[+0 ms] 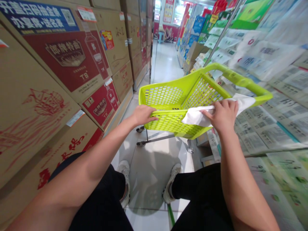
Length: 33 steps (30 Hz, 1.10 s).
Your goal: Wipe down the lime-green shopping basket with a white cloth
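Observation:
A lime-green shopping cart (pixel 166 94) stands sideways in front of me, its handle end to the right. My left hand (pixel 144 115) is closed around the top rim at the cart's left end, thumb on the near side. With my right hand (pixel 223 114) I press a white cloth (pixel 198 116) over the near rim, close to the handle. The cloth drapes down the side and reaches right toward the handle. A few dark marks show on the basket floor; no goods are visible in it.
Stacked cardboard cartons (pixel 64 61) line the left side. Packs of tissue paper (pixel 264 118) are piled high on the right. A tiled aisle (pixel 166 65) runs ahead, with a blue stool (pixel 160 37) far off. A thin green stick (pixel 170 214) lies near my right shoe (pixel 172 183).

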Available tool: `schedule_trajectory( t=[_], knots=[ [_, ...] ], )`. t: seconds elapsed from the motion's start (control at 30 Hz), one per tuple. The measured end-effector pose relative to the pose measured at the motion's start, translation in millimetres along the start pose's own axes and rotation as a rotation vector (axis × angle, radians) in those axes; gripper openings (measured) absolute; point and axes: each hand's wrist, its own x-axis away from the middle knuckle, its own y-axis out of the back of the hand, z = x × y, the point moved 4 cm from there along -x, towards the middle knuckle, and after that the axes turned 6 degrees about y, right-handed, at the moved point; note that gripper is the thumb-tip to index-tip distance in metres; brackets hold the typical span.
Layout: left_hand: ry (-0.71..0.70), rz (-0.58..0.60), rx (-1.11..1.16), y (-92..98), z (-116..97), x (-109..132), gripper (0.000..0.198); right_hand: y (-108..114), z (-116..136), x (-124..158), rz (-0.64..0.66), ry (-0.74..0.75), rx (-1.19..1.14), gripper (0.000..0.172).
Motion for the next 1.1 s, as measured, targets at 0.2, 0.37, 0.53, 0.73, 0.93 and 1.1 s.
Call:
schedule_trajectory(
  t=[0.2,0.37,0.53,0.73,0.93,1.1],
  knots=[
    [-0.031,-0.022,0.024,0.5,-15.8,3.0,0.04,-10.5,109.5,1.5,-0.005,0.174,-0.057,0.051],
    [-0.057,-0.041,0.047,1.8,-18.0,7.2,0.025,-6.8,168.9,4.5,0.064,0.338,-0.161,0.055],
    [-0.034,-0.031,0.022,-0.9,-6.3,5.5,0.038,-6.1,109.0,1.8,0.045,0.255,-0.103,0.049],
    [-0.031,-0.02,0.021,0.2,-5.7,3.8,0.047,-4.2,3.5,5.1,-0.034,0.065,-0.138,0.044],
    [-0.032,-0.026,0.02,1.8,-12.0,2.3,0.047,-2.2,-36.5,7.1,-0.09,-0.096,-0.183,0.033],
    [-0.054,-0.042,0.033,-2.9,-16.3,1.0,0.047,-12.6,33.8,5.2,-0.048,0.016,-0.296,0.031]
  ],
)
